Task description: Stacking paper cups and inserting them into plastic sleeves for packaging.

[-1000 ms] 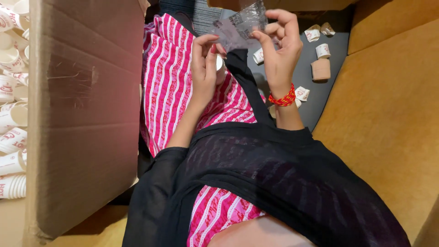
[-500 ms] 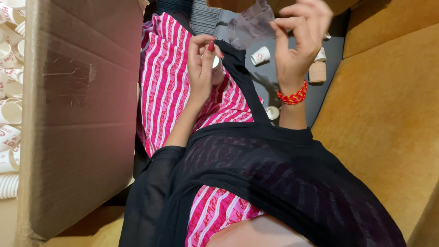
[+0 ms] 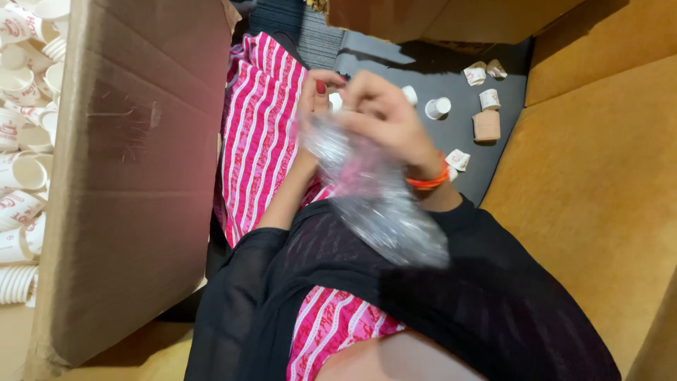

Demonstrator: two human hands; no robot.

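My left hand (image 3: 319, 95), with red-painted nails, and my right hand (image 3: 384, 116), with an orange bracelet at the wrist, meet above my lap. Both pinch the top of a crumpled clear plastic bag (image 3: 377, 204). The bag hangs down, blurred, over my black sheer scarf (image 3: 451, 296) and pink striped dress (image 3: 257, 141). I cannot tell whether anything is inside the bag.
A big cardboard box flap (image 3: 141, 176) stands at the left, with many white paper cups (image 3: 21, 169) piled behind it. Several loose cups (image 3: 438, 107) and a small brown stack (image 3: 486, 125) lie on the dark floor ahead. Brown cardboard (image 3: 599, 197) covers the right.
My right hand has come down from the top of the view with the bag and met my left hand. The bag now hangs lower, towards my body.
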